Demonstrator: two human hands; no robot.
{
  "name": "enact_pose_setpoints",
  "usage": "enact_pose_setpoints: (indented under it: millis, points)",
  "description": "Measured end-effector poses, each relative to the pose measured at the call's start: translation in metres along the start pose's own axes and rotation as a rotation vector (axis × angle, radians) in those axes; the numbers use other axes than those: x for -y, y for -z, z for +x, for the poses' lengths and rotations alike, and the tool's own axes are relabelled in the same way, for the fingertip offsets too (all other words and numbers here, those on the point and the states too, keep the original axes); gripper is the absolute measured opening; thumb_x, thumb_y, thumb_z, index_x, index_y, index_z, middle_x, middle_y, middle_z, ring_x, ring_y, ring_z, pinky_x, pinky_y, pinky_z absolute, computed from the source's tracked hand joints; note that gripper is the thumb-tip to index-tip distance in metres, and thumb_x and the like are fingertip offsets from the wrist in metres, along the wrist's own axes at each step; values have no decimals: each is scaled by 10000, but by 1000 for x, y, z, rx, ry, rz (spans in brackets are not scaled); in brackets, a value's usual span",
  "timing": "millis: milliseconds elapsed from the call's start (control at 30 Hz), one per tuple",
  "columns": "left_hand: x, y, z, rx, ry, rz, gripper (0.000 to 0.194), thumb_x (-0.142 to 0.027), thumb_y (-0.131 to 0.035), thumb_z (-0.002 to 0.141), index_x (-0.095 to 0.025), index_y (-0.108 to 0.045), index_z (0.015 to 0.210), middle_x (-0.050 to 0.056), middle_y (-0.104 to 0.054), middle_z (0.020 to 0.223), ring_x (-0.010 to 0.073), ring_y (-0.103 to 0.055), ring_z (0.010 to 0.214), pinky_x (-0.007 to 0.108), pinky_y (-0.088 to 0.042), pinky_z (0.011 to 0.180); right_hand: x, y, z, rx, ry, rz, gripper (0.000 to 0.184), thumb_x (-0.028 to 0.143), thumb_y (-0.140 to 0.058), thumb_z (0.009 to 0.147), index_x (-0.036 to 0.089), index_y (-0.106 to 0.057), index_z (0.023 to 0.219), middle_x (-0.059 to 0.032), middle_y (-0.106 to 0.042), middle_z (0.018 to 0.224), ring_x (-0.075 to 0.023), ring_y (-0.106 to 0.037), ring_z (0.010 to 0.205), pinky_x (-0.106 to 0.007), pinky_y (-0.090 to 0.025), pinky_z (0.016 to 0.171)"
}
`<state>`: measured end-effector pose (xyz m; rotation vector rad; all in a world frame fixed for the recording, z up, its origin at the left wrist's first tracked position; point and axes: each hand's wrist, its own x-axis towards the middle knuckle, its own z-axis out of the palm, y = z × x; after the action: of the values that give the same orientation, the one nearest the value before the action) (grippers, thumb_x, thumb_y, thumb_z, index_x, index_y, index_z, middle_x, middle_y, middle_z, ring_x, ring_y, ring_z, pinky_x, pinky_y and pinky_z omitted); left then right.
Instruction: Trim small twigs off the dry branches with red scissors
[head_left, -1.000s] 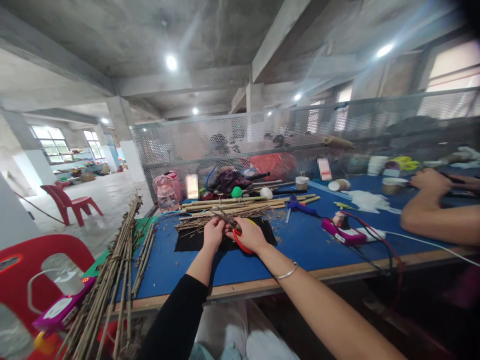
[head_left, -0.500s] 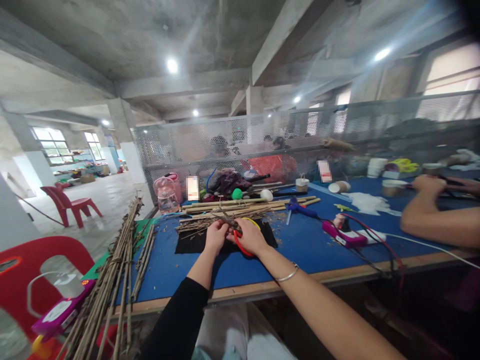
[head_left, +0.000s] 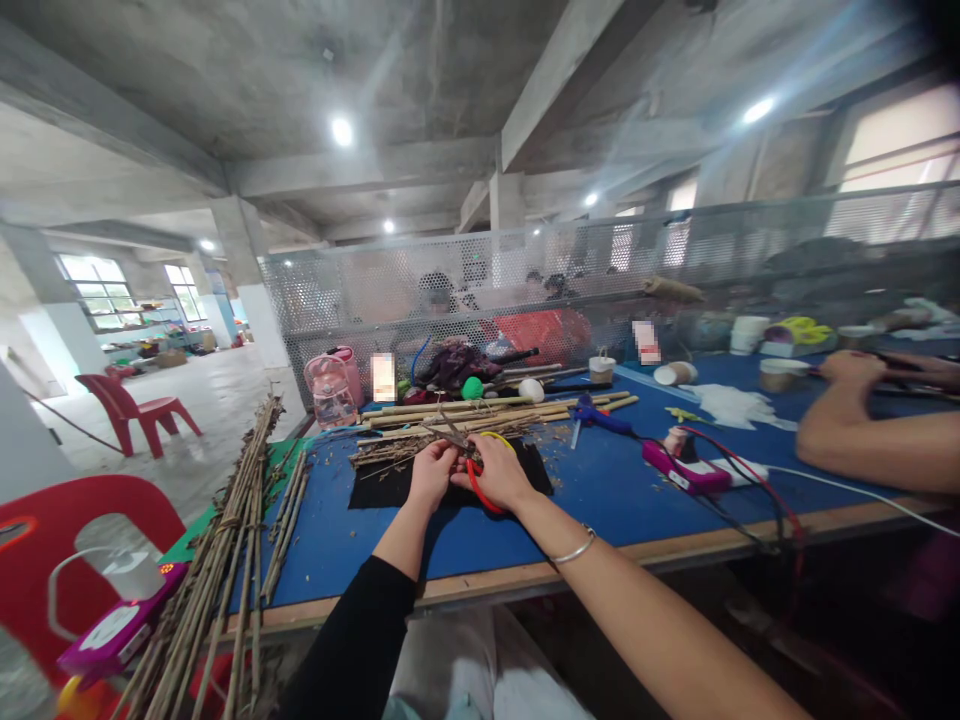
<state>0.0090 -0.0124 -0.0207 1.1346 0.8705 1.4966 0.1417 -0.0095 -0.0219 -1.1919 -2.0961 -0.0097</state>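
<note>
Over the last second almost no change is noted: scissors (head_left: pixel 456 435) are held at the same spot, blades toward 11 o'clock – trimming judged still in progress. Handles are gripped by the right hand (head_left: pixel 501 475); fingertips of the left hand (head_left: pixel 429 475) are drawn together, anything pinched not discernible. From the hands, a paper cup (head_left: pixel 675 374) lies tipped at 2 o'clock – contents, if any, not visible.

Red-yellow scissor handles (head_left: pixel 481 489), twigs (head_left: pixel 382 453) apparently brown
</note>
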Motion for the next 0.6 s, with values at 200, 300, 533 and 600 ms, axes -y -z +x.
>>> enact_pose_setpoints:
  millis: [200, 300, 533, 600]
  points:
    - [-1, -1, -1, -21, -29, 15, 222, -276, -659, 621, -125, -647, 783, 19, -640, 652, 86, -544, 510, 206, -459, 539, 3, 2, 0, 25, -13, -34, 635, 510, -610, 668, 172, -432, 1175, -106, -539, 1072, -242, -475, 1011, -369, -351, 849]
    - [0, 0, 0, -24, -25, 39, 191, -255, -647, 625, -120, -643, 759, 18, -630, 621, 88, -539, 494, 202, -452, 520, 4, 4, 0, 31, -12, -57, 633, 523, -611, 665, 174, -440, 1165, -105, -538, 1061, -244, -472, 1009, -371, -350, 845]
    - [3, 2, 2, -61, -35, 88, 139, -242, -625, 640, -118, -635, 701, 10, -612, 566, 85, -527, 472, 185, -422, 481, 5, 6, -1, 62, -18, -26, 507, 540, -582, 694, 192, -488, 1050, -75, -563, 956, -201, -522, 897, -301, -382, 754]
    - [2, 0, 1, -61, -25, 77, 144, -248, -628, 638, -121, -637, 704, 4, -608, 554, 85, -525, 469, 184, -419, 477, 6, 6, -1, 62, -24, -20, 489, 550, -574, 697, 200, -492, 1028, -67, -569, 949, -195, -528, 891, -290, -385, 741]
